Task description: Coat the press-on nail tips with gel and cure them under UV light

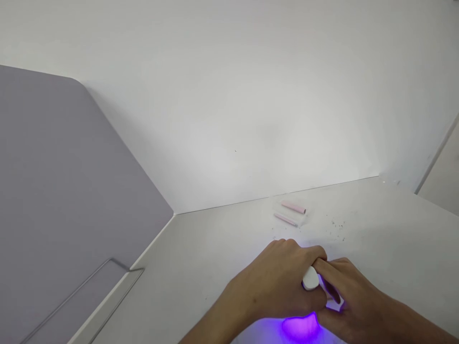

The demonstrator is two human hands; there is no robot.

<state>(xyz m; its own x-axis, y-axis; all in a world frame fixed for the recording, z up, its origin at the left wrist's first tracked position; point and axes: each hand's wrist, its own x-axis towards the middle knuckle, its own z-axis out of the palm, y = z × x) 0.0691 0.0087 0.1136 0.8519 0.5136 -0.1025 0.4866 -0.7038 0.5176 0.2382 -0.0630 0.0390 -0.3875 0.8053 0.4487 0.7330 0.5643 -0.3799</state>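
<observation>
My left hand [283, 279] is closed around a small white UV lamp [310, 278], whose rounded end sticks out between thumb and forefinger. Violet light from it falls on the tabletop below and glows between the hands. My right hand [353, 291] meets the left one from the right, its fingers bent in against the left fingertips. What the right fingers hold, if anything, is hidden. Beyond the hands lie a thick pink tube [293, 207] and a thinner pink stick [286, 220], side by side on what looks like clear plastic.
Dark specks [338, 224] are scattered on the white table [201, 253] right of the pink pieces. A white wall [229, 119] rises behind. At left stands a grey panel [71, 167], with a thin metal wire frame [120, 303] at its lower edge.
</observation>
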